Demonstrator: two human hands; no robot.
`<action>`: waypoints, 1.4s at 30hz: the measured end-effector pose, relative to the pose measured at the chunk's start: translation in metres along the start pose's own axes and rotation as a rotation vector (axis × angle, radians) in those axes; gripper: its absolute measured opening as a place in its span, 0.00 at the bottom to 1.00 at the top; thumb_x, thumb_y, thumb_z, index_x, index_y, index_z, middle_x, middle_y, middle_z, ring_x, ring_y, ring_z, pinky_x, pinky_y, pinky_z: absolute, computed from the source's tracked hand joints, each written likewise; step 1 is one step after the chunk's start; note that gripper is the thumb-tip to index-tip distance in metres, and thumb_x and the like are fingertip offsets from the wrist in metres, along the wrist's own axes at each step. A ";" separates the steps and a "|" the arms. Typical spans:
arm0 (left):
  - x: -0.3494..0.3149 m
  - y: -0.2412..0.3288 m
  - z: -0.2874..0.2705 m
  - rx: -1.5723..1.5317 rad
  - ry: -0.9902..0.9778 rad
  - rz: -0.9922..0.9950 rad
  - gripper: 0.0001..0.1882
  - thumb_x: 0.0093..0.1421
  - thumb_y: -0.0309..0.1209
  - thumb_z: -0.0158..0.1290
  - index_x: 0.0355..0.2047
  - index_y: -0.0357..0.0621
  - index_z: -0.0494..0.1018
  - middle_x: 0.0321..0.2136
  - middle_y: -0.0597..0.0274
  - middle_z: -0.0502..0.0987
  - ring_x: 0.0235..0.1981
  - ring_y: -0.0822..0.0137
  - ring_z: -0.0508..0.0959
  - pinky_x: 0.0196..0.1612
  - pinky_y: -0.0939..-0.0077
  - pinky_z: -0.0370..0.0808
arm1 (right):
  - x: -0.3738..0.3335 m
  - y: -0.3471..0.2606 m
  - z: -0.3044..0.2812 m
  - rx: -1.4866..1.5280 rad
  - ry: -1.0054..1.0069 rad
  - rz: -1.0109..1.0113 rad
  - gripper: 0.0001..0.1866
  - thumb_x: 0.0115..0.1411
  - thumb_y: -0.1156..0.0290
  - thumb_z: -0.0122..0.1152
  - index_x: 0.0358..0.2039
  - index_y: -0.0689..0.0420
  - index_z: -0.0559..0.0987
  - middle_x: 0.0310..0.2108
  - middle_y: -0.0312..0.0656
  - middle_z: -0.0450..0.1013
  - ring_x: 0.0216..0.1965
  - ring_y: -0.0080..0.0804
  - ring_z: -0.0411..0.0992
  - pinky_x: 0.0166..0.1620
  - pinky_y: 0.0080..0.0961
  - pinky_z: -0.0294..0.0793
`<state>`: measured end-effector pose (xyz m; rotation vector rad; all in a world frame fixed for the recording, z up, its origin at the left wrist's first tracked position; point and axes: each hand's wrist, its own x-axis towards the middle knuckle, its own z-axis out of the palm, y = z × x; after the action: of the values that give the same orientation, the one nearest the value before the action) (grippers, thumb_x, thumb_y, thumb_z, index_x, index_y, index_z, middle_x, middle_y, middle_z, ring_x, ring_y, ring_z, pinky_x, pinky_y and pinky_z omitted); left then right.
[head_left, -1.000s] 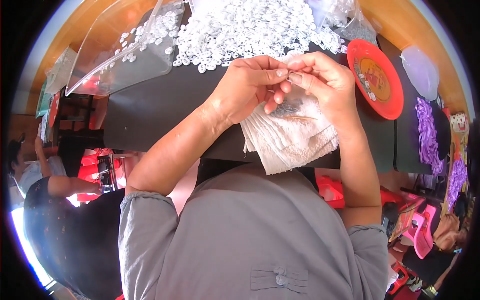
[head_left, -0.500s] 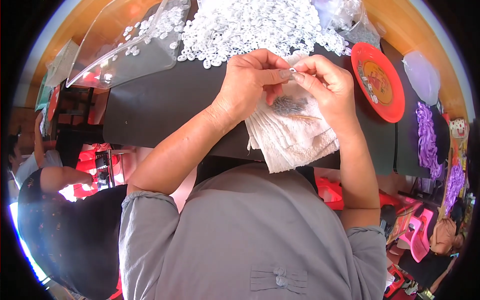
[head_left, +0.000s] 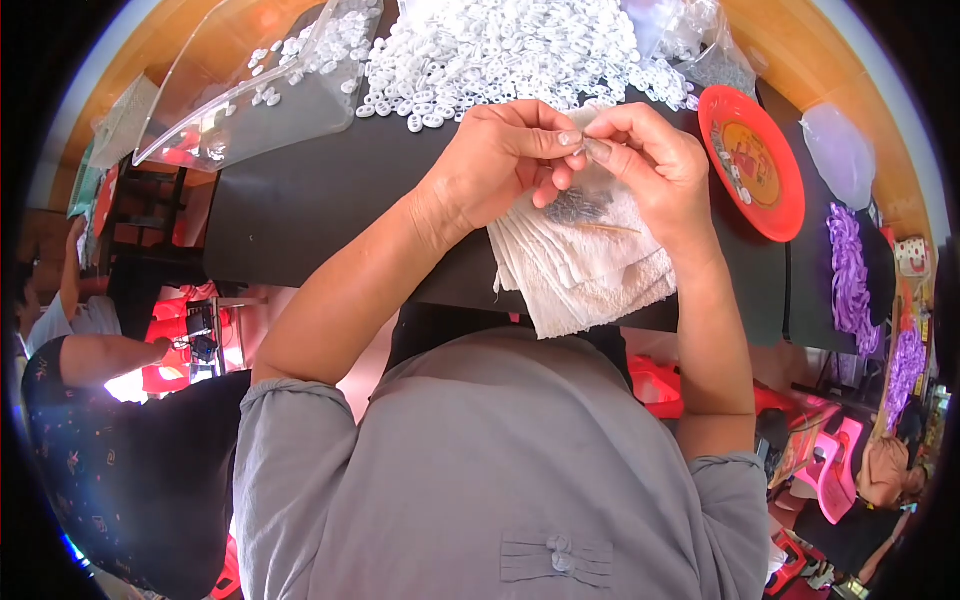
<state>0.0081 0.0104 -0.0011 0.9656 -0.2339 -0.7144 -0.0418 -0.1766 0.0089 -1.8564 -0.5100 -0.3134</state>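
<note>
My left hand (head_left: 495, 160) and my right hand (head_left: 650, 165) meet fingertip to fingertip above a folded white towel (head_left: 585, 265) at the near edge of a black table (head_left: 300, 195). Both pinch a tiny pale part between thumb and forefinger; it is too small to make out. On the towel lies a small cluster of dark metal bits (head_left: 578, 207). Just beyond my hands spreads a large heap of small white plastic rings (head_left: 500, 50).
A clear plastic bag (head_left: 255, 85) holding some white rings lies at the far left. A red round plate (head_left: 752, 165) sits to the right, with purple pieces (head_left: 850, 270) and a clear lid (head_left: 840, 150) beyond it. Another person (head_left: 90, 400) sits at lower left beside red stools.
My hands have stayed pinched together over the towel, with only slight finger shifts. The view has tilted a little.
</note>
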 end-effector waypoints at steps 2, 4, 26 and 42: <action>0.001 -0.001 -0.002 -0.024 -0.017 -0.002 0.03 0.60 0.22 0.53 0.32 0.33 0.72 0.25 0.54 0.76 0.20 0.68 0.75 0.18 0.76 0.69 | 0.000 0.000 0.002 0.035 -0.003 0.015 0.05 0.60 0.81 0.57 0.37 0.63 0.75 0.32 0.33 0.74 0.34 0.16 0.71 0.38 0.13 0.69; 0.001 -0.003 -0.004 -0.055 -0.011 0.022 0.03 0.59 0.21 0.54 0.32 0.33 0.72 0.25 0.55 0.76 0.20 0.69 0.75 0.18 0.77 0.69 | -0.001 0.000 0.003 0.069 -0.007 0.029 0.05 0.60 0.81 0.57 0.38 0.63 0.75 0.32 0.34 0.74 0.35 0.16 0.71 0.39 0.14 0.70; 0.005 0.006 -0.017 0.050 -0.039 0.097 0.07 0.58 0.23 0.55 0.35 0.31 0.73 0.25 0.56 0.75 0.21 0.70 0.73 0.20 0.76 0.68 | 0.005 0.000 -0.019 -0.411 -0.079 -0.070 0.07 0.51 0.85 0.55 0.31 0.62 0.76 0.27 0.36 0.72 0.29 0.21 0.72 0.33 0.17 0.70; 0.004 0.002 -0.013 0.084 0.041 0.111 0.09 0.58 0.23 0.56 0.36 0.28 0.75 0.24 0.58 0.76 0.20 0.71 0.74 0.19 0.78 0.69 | 0.002 0.020 -0.012 -0.730 -0.168 -0.119 0.09 0.48 0.82 0.58 0.30 0.55 0.78 0.25 0.37 0.69 0.26 0.31 0.70 0.30 0.25 0.69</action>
<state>0.0181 0.0168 -0.0077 1.0378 -0.2808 -0.5868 -0.0297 -0.1933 -0.0022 -2.5793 -0.6814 -0.4676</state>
